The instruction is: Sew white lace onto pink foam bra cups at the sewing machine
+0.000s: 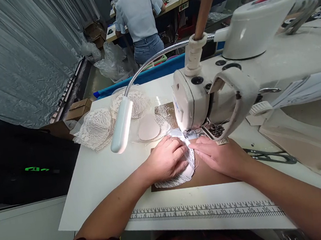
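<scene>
Under the presser foot (187,132) of the white sewing machine (189,101) lies a white lace bra cup (181,179), its near end spread over a brown board. My left hand (167,157) rests on top of the cup, fingers curled and pressed together, gripping the fabric just left of the needle. From the other side my right hand (214,152) holds the cup's right edge with its fingertips, close to the needle. Loose thread ends show along that edge. The needle point and the fabric under my fingers are partly hidden.
Stacked lace cups (95,128) and a beige foam cup (149,128) lie left of the machine. A bendable lamp (121,126) hangs above them. Thread snips (270,156) lie on the right. A printed ruler (199,212) runs along the front edge. Another person (139,15) sits beyond.
</scene>
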